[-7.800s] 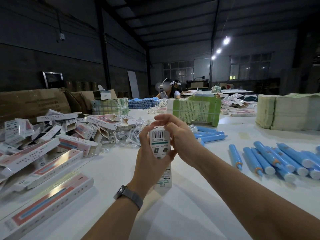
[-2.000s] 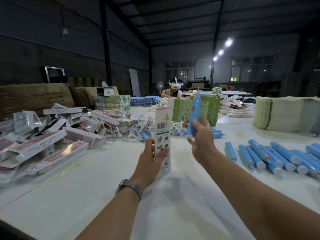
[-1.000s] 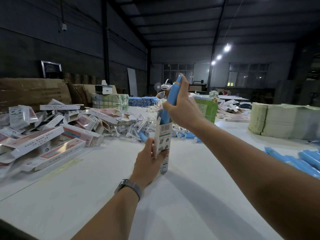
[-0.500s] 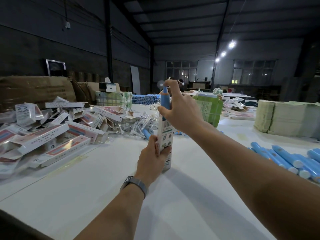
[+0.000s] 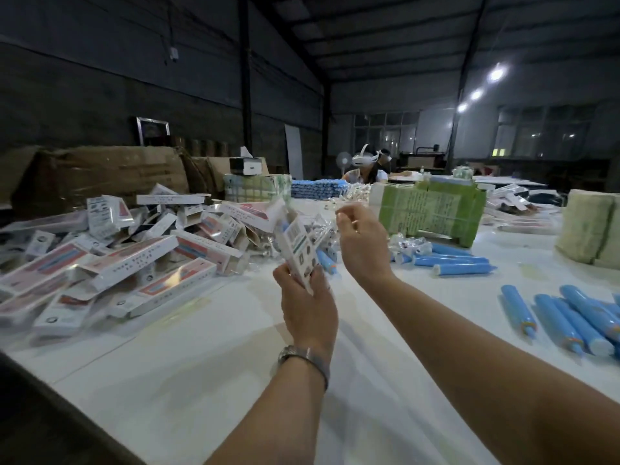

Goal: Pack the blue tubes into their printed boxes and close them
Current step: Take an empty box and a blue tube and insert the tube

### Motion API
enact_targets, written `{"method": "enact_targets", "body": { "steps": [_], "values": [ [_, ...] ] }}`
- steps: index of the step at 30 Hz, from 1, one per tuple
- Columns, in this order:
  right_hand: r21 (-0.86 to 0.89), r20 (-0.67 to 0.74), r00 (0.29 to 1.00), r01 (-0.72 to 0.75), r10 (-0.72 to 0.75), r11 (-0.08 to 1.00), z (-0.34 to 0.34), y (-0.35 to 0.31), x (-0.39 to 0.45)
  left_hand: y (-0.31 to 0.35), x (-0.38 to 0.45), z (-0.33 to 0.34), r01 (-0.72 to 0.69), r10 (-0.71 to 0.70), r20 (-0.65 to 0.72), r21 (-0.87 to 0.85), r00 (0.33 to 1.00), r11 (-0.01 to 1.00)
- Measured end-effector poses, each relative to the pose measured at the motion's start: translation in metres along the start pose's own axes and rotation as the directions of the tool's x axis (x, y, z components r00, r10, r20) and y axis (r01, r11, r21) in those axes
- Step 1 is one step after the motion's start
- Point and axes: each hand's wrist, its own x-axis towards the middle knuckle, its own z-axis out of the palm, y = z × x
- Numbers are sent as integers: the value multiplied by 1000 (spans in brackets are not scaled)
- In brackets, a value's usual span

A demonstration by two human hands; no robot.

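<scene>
One box (image 5: 295,245) held in left grip (image 5: 307,307), flap unclosed; right grip (image 5: 360,243) loose, empty; many tubes (image 5: 557,317) right of box, unpacked.

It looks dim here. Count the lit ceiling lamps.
3, in a slanting row at upper right: nearest lamp, middle lamp, farthest lamp. More may be hidden.

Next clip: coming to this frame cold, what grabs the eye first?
The two bare arms reaching up the middle: the left hand holds a printed box tilted, with a blue tube just showing at its open top, while the right hand hangs beside it with curled fingers. To the left lies a heap of boxes; to the right, loose tubes lie on the white table.
</scene>
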Motion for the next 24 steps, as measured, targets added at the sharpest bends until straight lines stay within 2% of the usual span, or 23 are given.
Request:
{"method": "enact_targets", "body": {
  "steps": [2,4,5,11,13,15,18,22,24],
  "values": [
    [-292,240,967,-18,91,956,23,31,5,-4,4,0,39,-40,-54,-35,998,999],
    [-567,465,866,134,182,813,47,61,7,-8,8,2,55,-60,-88,-57,994,997],
    [-628,514,831,196,212,753,57,71,9,-10,10,3,62,-68,-96,-63,993,996],
    [-693,638,676,296,368,657,101,105,39,-19,14,9,99,-104,-98,-57,990,994],
    [-700,646,649,293,402,652,116,113,42,-21,16,8,105,-110,-101,-55,989,993],
    [-711,620,672,262,406,652,126,117,44,-21,18,9,106,-111,-103,-55,988,993],
    [-717,564,766,269,308,642,130,121,48,-20,18,9,105,-111,-97,-65,989,992],
    [-600,493,846,161,203,784,118,122,42,-19,19,7,116,-122,-81,-68,989,991],
    [-488,405,901,68,157,870,106,119,40,-19,19,7,110,-113,-66,-50,991,993]
  ]
}}
